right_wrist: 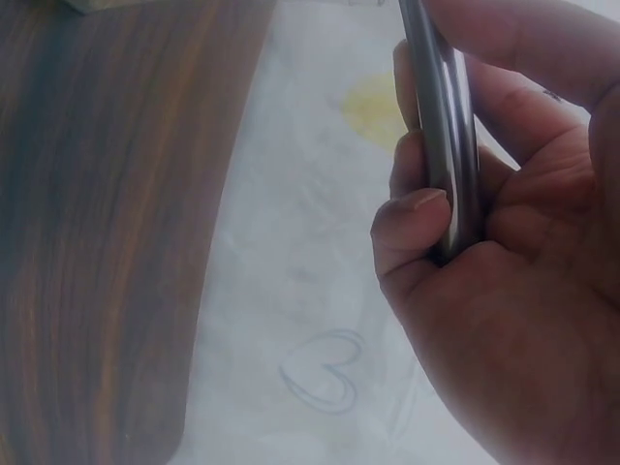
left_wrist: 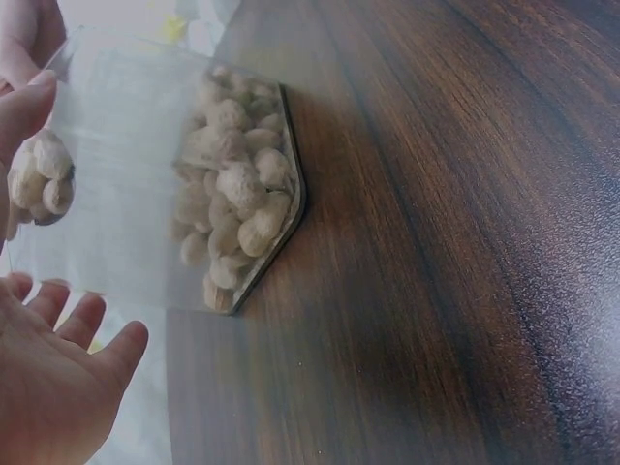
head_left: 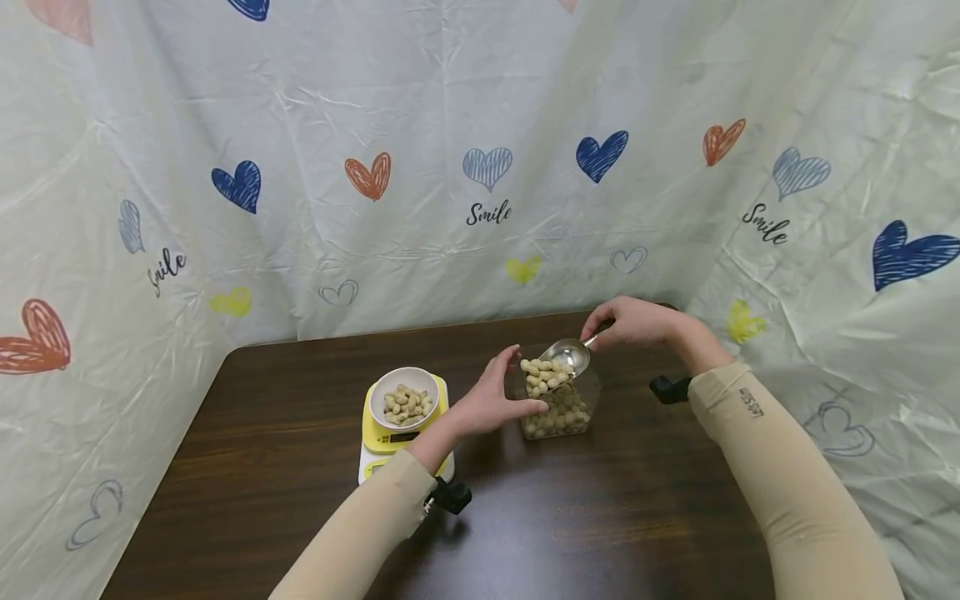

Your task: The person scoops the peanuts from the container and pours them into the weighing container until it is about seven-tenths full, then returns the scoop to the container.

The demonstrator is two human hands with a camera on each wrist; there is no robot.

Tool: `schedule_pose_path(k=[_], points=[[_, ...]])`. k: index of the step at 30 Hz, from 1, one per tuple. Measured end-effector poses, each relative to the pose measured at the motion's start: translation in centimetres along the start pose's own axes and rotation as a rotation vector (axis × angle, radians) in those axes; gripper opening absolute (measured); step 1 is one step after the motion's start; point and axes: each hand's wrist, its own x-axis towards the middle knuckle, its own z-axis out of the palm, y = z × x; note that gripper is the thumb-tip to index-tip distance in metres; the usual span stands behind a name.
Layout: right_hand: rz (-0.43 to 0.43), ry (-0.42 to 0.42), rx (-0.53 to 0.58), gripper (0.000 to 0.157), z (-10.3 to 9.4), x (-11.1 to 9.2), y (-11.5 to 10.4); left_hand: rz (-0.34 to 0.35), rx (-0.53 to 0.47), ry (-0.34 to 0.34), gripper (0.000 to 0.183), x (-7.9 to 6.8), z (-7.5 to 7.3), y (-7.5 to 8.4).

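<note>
A clear container [head_left: 555, 417] with peanuts in its lower part stands on the table. My left hand [head_left: 495, 396] holds it at the left side, the thumb near the front wall and the fingers spread along the side. In my right hand [head_left: 633, 322] is a metal scoop [head_left: 572, 356], gripped by its handle [right_wrist: 448, 145] with curled fingers. The scoop is loaded with peanuts [head_left: 542, 379] and tilts down to the left at the container's mouth. In the left wrist view, peanuts [left_wrist: 228, 184] show through the container wall.
Left of the container, a white bowl [head_left: 378, 392] with some peanuts sits on a yellow and white kitchen scale [head_left: 371, 437]. My left forearm partly covers the scale. A heart-patterned curtain [head_left: 420, 250] hangs behind the dark wooden table [head_left: 285, 433].
</note>
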Motion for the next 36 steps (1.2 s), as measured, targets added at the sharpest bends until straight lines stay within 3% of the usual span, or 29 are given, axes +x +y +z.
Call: schedule_pose_path(k=[8, 18, 36], points=[[-0.011, 0.040, -0.027, 0.019, 0.1, 0.1, 0.1, -0.012, 0.005, 0.003, 0.102, 0.0, 0.0, -0.2], [-0.030, 0.011, -0.034, 0.017, 0.1, 0.0, 0.5, 0.004, -0.025, -0.003, 0.102, 0.1, 0.1, -0.3], [-0.039, 0.043, -0.079, 0.020, -1.4, -1.2, 0.1, 0.012, -0.006, -0.004, 0.106, 0.2, 0.1, -0.4]])
